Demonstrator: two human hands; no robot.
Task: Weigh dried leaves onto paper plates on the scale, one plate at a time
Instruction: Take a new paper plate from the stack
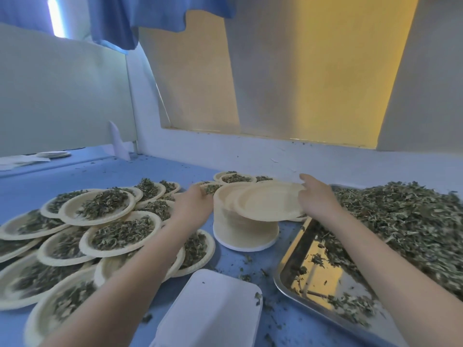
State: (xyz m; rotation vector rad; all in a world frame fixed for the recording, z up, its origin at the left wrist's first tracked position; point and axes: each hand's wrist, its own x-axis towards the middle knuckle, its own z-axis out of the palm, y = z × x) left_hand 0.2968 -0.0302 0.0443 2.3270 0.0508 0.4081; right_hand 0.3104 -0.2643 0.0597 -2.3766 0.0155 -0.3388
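on the blue table (105,171), the right hand (317,196) pinches the top plate (269,202) half off the stack (244,229), the left hand (193,204) lies flat beside the stack, and a second plate may cling.

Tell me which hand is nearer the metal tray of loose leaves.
Right. The right hand grips an empty plate just beside the tray; the left hand is across the plate stack, by the filled plates.

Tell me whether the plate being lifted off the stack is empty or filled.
Empty: the plate the right hand holds shows only a bare cream inside, no leaves.
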